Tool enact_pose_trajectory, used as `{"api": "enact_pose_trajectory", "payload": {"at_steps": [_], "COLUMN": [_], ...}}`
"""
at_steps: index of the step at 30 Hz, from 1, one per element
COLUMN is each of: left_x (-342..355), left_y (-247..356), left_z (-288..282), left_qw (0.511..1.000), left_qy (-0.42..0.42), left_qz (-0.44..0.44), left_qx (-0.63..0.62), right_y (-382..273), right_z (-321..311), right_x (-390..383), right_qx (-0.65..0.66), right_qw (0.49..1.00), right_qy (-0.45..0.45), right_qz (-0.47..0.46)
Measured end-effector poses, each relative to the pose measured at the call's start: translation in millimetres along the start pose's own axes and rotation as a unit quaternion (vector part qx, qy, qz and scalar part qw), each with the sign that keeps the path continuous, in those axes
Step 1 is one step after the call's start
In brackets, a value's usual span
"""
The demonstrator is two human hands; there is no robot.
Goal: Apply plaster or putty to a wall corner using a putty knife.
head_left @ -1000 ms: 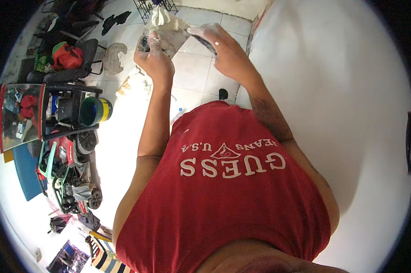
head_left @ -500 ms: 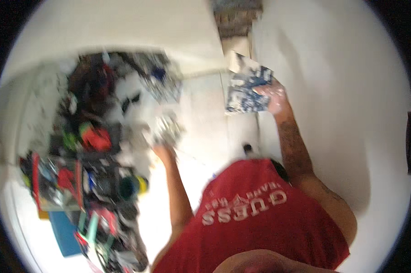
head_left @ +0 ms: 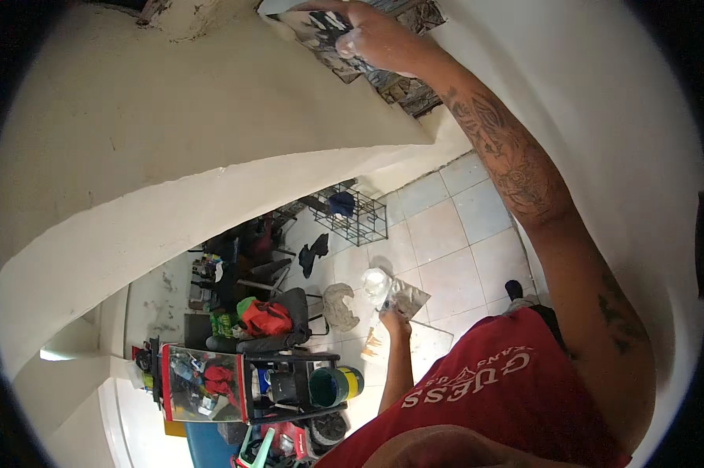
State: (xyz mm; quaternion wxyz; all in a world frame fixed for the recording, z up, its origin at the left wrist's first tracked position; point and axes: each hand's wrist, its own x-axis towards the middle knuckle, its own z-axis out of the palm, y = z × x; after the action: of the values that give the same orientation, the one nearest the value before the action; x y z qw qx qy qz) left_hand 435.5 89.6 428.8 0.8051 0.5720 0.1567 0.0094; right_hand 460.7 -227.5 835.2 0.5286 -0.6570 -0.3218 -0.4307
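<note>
My right hand (head_left: pixel 375 43) is raised at the top of the view, its fingers on a flat square plate (head_left: pixel 317 27) smeared dark and white. The plate lies over a patch of grey stone-patterned wall (head_left: pixel 414 93); whether it touches the wall, I cannot tell. Lower down, my left hand (head_left: pixel 395 320) grips a flat board (head_left: pixel 414 298) carrying a lump of white paste (head_left: pixel 377 282). White residue coats the fingers of my right hand.
A cream wall edge (head_left: pixel 172 125) spans the upper left; a white wall (head_left: pixel 617 117) is at right. Below are tiled floor (head_left: pixel 434 226), a wire rack (head_left: pixel 367 222), chairs with red cloth (head_left: pixel 262 316), a glass-fronted case (head_left: pixel 203 382), a green bucket (head_left: pixel 328 386) and wheeled items (head_left: pixel 328 429).
My right hand has risen with the plate to the stone-patterned wall patch. My left hand has separated from it, still holding the board of paste. The view has swung toward the upper wall.
</note>
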Motion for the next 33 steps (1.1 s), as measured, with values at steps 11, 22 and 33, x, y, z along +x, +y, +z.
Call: {"api": "enact_pose_trajectory", "payload": {"at_steps": [11,22,33], "left_x": [19.6,12.7,6.8], "left_y": [-11.3,-5.3,5.6], "left_z": [10.8,25.9,30.0], "left_qw": [1.0,0.997,0.998], "left_qy": [-0.012,-0.001,-0.025], "left_qz": [-0.029,-0.079,-0.043], "left_qx": [-0.002,-0.014,-0.041], "right_y": [43.8,34.5,-19.6], "right_z": [37.2,72.6,60.1], "right_x": [38.4,23.4,-22.7], "right_qx": [-0.1,-0.241,-0.184], "right_qw": [0.982,0.966,0.972], "right_qy": [-0.087,0.062,0.027], "right_qz": [0.133,-0.072,-0.144]}}
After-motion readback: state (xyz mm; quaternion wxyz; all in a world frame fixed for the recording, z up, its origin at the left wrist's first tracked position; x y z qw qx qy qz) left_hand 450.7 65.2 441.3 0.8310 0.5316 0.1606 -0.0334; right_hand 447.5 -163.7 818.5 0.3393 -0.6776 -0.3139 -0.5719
